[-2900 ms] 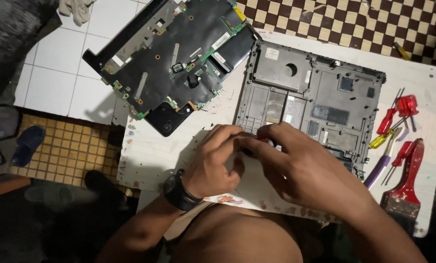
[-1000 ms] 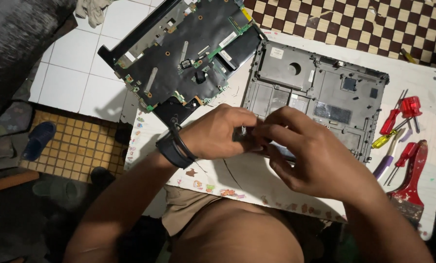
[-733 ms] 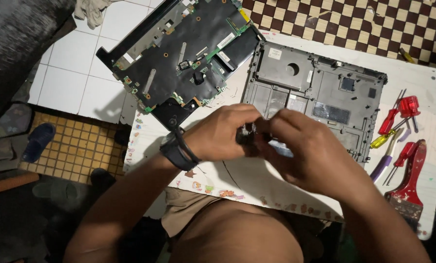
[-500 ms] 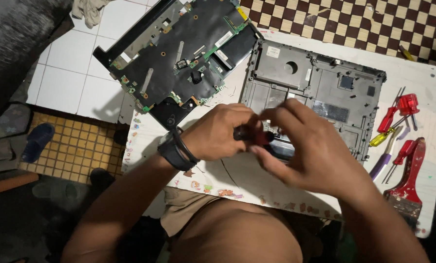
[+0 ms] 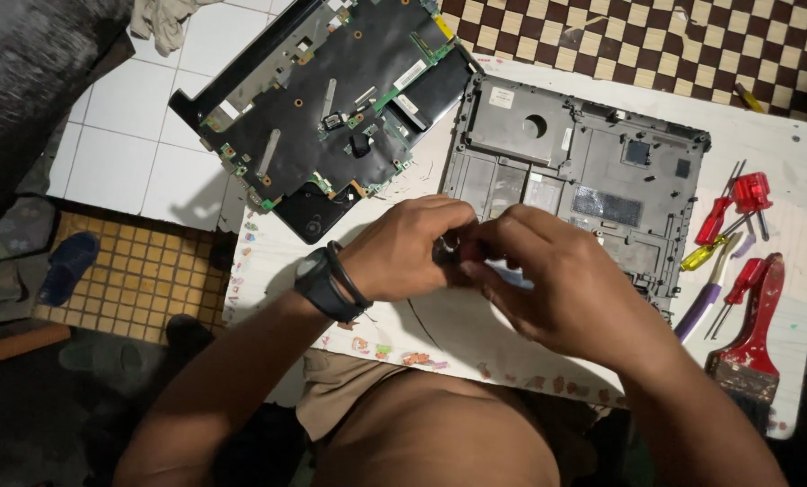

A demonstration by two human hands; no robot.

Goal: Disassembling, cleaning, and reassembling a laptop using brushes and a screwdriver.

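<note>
Table [image 5: 530,352]: low white top with small coloured prints along its near edge; landmark for all below.
Floor beside table: white tiles at far left, brown-yellow small-tile patch at near left with a blue sandal [image 5: 68,268] on it; brown-and-cream checked surface past the far edge.
Circuit board assembly [image 5: 331,108]: black, green-edged, lying tilted across the table's far-left corner, partly overhanging the tiles.
Laptop base shell [image 5: 593,180]: grey, open side up, flat on the table's far middle, just right of the board.
Left hand [image 5: 408,248]: over the table's middle, near edge of the shell; fingers curled in tight, pinching a small dark part.
Right hand [image 5: 557,289]: touching the left, fingertips closed onto the same part.
Small part [image 5: 446,245]: dark, mostly hidden between both sets of fingertips, held just above the table; kind cannot be told.
Paintbrush [image 5: 753,338]: red handle, on the table's right end near the front.
Screwdrivers [image 5: 733,212]: red, yellow and purple handles, clustered on the right end, behind the brush.
Wristwatch [image 5: 320,284]: black, with a dark band, on the left wrist above the table's near-left edge.
</note>
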